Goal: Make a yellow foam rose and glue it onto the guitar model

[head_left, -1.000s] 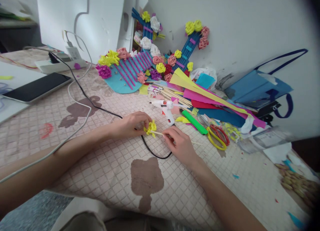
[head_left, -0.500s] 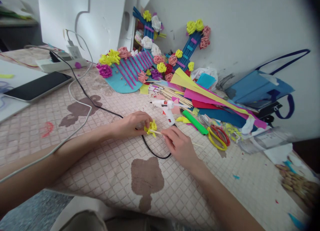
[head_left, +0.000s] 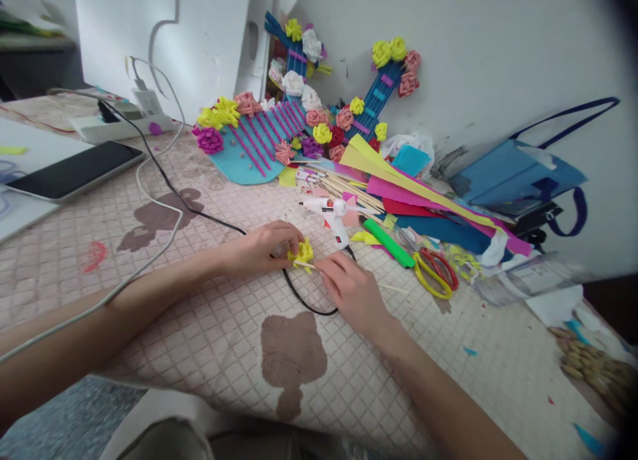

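Note:
Between my hands is a small crumpled yellow paper flower (head_left: 303,251), low over the patterned tablecloth (head_left: 224,340). My left hand (head_left: 264,247) pinches its left side with bent fingers. In my right hand (head_left: 351,287) I grip a thin wooden stick (head_left: 305,265), whose near end lies against the flower's lower edge; its other end pokes out past the hand at the right. A white glue gun (head_left: 331,214) rests just beyond my right hand. Its black cord (head_left: 299,297) loops under and between my hands.
Wooden sticks (head_left: 349,189), coloured paper strips (head_left: 399,174), a green cutter (head_left: 389,242) and scissors (head_left: 433,274) lie at the right. Flower-covered blue guitar shapes (head_left: 254,141) stand behind. A phone (head_left: 77,172) and a power strip (head_left: 122,127) are at the left, with a white cable (head_left: 159,240) across my left arm.
My right hand has shifted slightly left towards the flower, bringing the stick with it. My left hand and the flower stay in nearly the same place.

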Motion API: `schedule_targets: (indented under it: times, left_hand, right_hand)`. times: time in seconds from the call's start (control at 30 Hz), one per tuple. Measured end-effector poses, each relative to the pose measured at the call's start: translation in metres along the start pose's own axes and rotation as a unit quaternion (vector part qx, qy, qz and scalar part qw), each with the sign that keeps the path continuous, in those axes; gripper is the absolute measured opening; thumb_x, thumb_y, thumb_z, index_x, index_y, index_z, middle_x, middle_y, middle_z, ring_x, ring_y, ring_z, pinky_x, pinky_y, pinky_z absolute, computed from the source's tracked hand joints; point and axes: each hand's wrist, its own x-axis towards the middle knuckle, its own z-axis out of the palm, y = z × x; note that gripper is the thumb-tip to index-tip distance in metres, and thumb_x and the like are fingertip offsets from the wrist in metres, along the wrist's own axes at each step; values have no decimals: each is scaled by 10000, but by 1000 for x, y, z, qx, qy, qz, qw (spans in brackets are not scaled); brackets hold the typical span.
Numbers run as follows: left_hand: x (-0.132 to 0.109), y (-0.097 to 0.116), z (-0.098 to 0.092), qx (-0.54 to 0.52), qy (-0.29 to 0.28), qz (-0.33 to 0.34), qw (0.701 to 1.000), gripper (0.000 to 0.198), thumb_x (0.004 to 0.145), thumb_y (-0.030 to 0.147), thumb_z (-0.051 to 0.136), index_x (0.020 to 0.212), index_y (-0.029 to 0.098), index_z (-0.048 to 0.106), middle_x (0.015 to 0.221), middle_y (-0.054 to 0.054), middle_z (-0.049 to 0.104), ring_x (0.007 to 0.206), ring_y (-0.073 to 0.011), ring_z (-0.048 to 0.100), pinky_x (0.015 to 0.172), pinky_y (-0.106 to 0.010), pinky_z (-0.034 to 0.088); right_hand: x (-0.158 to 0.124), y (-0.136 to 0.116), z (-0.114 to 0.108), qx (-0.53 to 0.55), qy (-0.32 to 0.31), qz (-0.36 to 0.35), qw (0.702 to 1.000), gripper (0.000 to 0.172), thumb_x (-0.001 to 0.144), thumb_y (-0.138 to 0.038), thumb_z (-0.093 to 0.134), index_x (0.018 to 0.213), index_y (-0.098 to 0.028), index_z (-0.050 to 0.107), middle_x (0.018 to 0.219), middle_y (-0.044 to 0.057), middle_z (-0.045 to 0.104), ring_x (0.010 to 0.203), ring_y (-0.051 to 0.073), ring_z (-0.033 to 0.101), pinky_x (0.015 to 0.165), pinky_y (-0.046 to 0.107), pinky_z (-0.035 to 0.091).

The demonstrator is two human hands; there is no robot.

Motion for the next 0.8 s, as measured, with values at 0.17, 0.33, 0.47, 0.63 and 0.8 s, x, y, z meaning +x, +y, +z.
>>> schedule_targets:
  times: [0.17,0.33,0.47,0.63,0.8]
  left_hand:
    - [-1,-2,1,-3,-7,2,1000,139,732,101,636,838,144,557,1034,-89,621,988,-181,583,855,-306,468]
    - [-1,-2,2,-3,-9,-9,1000,187,717,145,683,856,141,558,1047,-96,618,997,-197,578,856,-326,473]
    - [-1,-2,3,3,-7,-9,1000,168,728,140,670,852,141,556,1043,-95,619,992,-198,577,860,-335,472]
    - [-1,-3,3,0,-8,-7,1000,169,730,141,669,850,148,550,1034,-88,617,992,-193,578,861,-332,473]
    - [-2,-4,5,3,-5,-7,1000,207,727,154,673,892,152,547,1044,-89,609,996,-197,573,863,-338,474]
  right_hand:
    - [-1,0,0,-6,-10,1,1000,216,904,-122,442,990,-184,630,937,51,623,838,160,594,670,249,457]
    - [0,-1,-1,-13,-7,-5,1000,221,896,-110,441,964,-176,641,921,53,624,826,160,594,660,249,456]
    - [-1,-1,-2,-16,-8,-5,1000,216,901,-121,442,953,-176,644,916,52,624,825,158,593,663,247,454]
    - [-1,0,0,-20,-32,7,999,219,896,-113,445,956,-183,643,924,48,624,820,156,595,640,242,450]
    - [-1,1,1,4,-50,19,999,211,911,-133,441,988,-182,631,947,48,620,841,155,595,680,248,460]
